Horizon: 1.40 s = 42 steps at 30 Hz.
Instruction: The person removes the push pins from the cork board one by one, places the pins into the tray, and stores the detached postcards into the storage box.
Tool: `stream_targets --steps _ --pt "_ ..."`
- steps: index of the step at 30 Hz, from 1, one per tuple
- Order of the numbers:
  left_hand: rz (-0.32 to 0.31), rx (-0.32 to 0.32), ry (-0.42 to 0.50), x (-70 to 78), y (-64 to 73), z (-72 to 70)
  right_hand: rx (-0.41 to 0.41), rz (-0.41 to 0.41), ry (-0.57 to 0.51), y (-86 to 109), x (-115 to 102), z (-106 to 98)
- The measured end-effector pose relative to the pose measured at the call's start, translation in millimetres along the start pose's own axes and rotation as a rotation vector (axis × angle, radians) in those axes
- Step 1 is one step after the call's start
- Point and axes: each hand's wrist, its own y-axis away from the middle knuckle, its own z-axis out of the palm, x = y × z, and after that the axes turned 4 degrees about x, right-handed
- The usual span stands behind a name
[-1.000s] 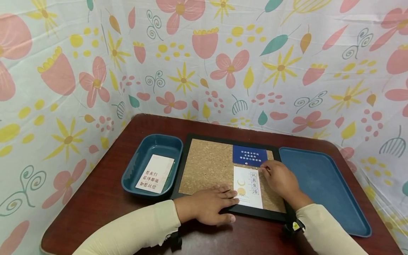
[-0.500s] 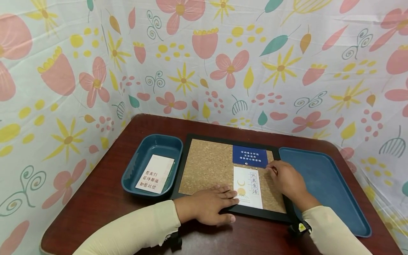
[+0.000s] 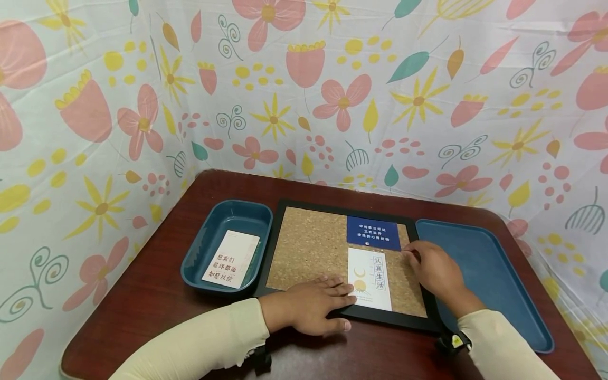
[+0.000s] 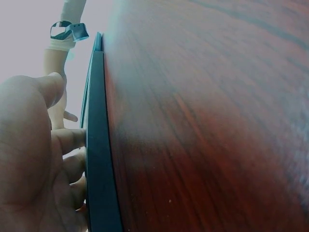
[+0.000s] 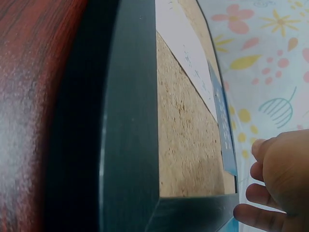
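Observation:
A black-framed cork board lies on the table. Pinned on its right half is a blue card with white lettering, a small light pin at its lower edge. Below that card lies a white card with a moon drawing. My left hand rests flat across the board's front frame, fingertips at the white card's lower left edge. My right hand is at the blue card's lower right corner, fingers bent and thumb near the index finger. I cannot tell whether its fingertips pinch anything.
Left of the board stands a deep blue tray holding a white card with red lettering. A flat blue tray lies right of the board, under the right forearm. A flowered cloth hangs behind the dark red table.
My right hand has slid a little to the right, from between the two cards to the blue card's lower right corner. The left hand stays put.

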Motion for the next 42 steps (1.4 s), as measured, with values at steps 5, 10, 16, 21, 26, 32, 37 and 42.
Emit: stream_targets --steps 5,10,16,21,26,32,37,42 --pt "-0.010 -0.005 0.012 0.5 0.0 0.2 -0.001 0.009 0.006 1.2 3.2 -1.1" --pt "-0.015 -0.010 0.023 0.5 -0.3 0.5 -0.006 0.011 0.006 2.3 7.2 -2.7" --pt "-0.011 -0.011 0.028 -0.4 -0.3 0.9 0.000 0.004 0.007 3.9 11.2 -5.7" --pt "-0.012 -0.013 0.030 -0.2 -0.3 0.2 -0.001 0.013 0.010 5.4 13.8 -7.0" --pt "-0.017 -0.019 0.025 0.6 -0.2 -0.4 0.002 0.004 -0.004 6.6 17.3 -10.1" --pt "-0.014 -0.015 0.024 1.0 -0.1 0.2 -0.005 0.009 -0.002 9.3 22.0 -13.1" --pt "-0.017 -0.014 0.028 1.0 -0.2 0.6 -0.010 0.022 0.006 12.0 27.5 -14.4" --pt "-0.020 -0.014 0.036 1.1 -0.1 1.0 0.001 0.020 0.000 14.7 31.4 -17.4"
